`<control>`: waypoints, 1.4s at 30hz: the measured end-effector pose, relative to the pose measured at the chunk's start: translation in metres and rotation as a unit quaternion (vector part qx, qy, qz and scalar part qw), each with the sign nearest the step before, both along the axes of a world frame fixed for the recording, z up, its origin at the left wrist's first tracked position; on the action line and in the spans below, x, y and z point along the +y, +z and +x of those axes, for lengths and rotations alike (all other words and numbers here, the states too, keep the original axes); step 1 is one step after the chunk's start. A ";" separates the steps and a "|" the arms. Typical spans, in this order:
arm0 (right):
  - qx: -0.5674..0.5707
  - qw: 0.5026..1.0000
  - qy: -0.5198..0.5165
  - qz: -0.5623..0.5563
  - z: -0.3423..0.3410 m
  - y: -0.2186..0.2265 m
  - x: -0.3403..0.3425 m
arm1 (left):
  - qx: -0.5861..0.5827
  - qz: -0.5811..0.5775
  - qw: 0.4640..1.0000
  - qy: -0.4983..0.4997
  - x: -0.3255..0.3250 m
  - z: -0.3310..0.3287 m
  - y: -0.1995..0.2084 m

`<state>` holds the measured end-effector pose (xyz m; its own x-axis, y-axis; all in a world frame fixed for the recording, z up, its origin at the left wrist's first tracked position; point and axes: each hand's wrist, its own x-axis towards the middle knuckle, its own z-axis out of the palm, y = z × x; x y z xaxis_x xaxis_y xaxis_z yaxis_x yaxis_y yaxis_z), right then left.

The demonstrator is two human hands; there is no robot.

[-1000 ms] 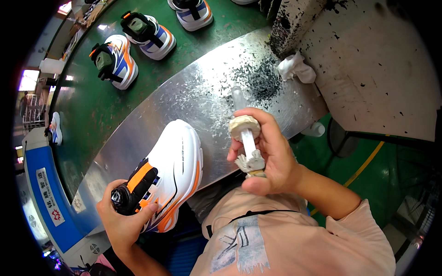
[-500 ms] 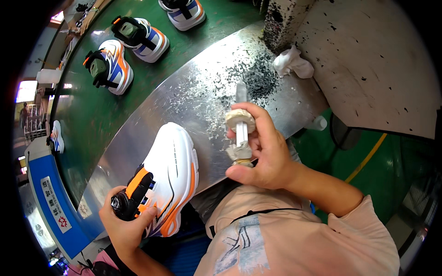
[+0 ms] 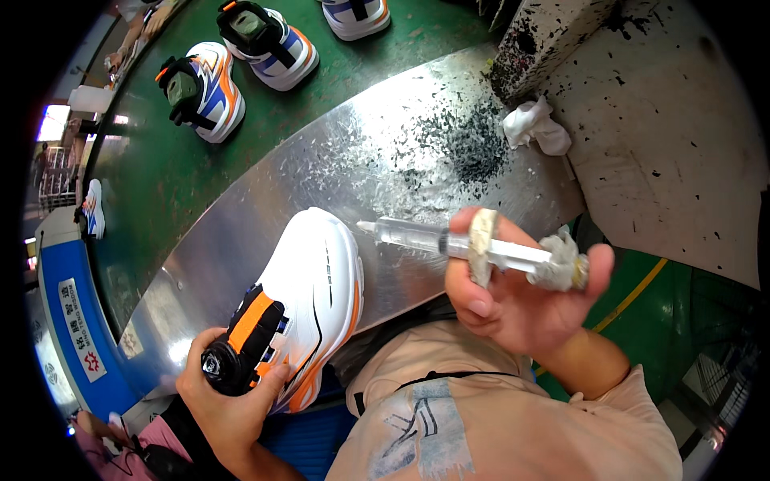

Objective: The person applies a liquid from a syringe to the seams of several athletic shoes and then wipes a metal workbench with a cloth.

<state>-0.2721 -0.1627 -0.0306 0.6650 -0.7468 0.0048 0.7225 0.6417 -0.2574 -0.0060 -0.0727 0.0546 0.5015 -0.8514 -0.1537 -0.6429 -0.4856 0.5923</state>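
My left hand (image 3: 237, 397) grips a white sneaker (image 3: 309, 280) with orange and black parts by its heel and collar, the toe pointing away from me. A dark rounded plug fills the shoe's opening. In my right hand (image 3: 521, 301) is a clear syringe (image 3: 417, 235), its tip pointing left toward the sneaker's side and a small gap between them. My fingers close round its wrapped flange, and my thumb lies by the wrapped plunger end.
Several similar sneakers (image 3: 210, 92) stand on the green table (image 3: 265, 120). Black and white scraps (image 3: 473, 144) litter the metal sheet (image 3: 216, 256). Beside a paint-spattered post lies a crumpled white cloth (image 3: 537, 127). A blue machine panel (image 3: 80, 305) is at the left; a pale spattered panel (image 3: 658, 144) rises at right.
My right hand has turned the syringe from pointing away to pointing left at the sneaker, and shifted right. The sneaker has moved slightly right. The background has shifted a little.
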 end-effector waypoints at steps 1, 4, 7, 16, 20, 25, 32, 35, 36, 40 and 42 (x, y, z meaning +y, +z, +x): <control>-0.005 1.000 0.011 0.010 0.001 -0.002 -0.002 | -0.002 0.005 1.000 0.001 0.000 0.000 0.001; -0.010 0.999 0.021 0.022 0.001 -0.004 -0.004 | 0.001 0.033 0.999 -0.035 0.002 0.002 0.004; 0.023 0.999 0.020 0.024 0.005 -0.003 -0.004 | 0.004 0.025 0.999 -0.035 0.002 0.000 0.003; 0.256 0.962 0.094 -0.024 0.005 0.027 0.001 | 0.004 -0.009 1.000 0.009 0.003 0.000 -0.003; 0.217 0.973 0.076 -0.029 0.007 0.026 0.021 | 0.006 -0.013 1.000 0.005 0.001 -0.002 -0.002; 0.222 0.971 0.080 -0.042 0.003 0.031 0.030 | -0.001 -0.019 1.000 -0.003 0.002 -0.004 -0.003; 0.440 0.866 -0.144 -0.191 -0.009 0.019 -0.008 | 0.116 -0.016 0.993 0.009 -0.002 0.031 -0.001; 0.507 0.772 -0.212 -0.320 -0.011 -0.014 -0.023 | 0.147 -0.040 0.988 -0.016 -0.012 0.078 -0.002; 0.511 0.754 -0.225 -0.344 -0.007 -0.020 -0.024 | 0.087 -0.100 0.991 -0.013 -0.016 0.093 0.001; 0.569 0.670 -0.217 -0.425 -0.012 -0.053 -0.026 | -0.018 -0.183 0.982 0.046 -0.058 0.149 0.022; 0.569 0.628 -0.229 -0.480 -0.009 -0.059 -0.024 | -0.057 -0.213 0.972 0.079 -0.085 0.183 0.024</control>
<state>-0.2813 -0.1867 -0.0897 0.3624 -0.8773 0.3146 -0.2269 -0.4104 -0.8832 0.1768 -0.1574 0.0788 0.6240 -0.7371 0.2595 -0.6537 -0.3103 0.6902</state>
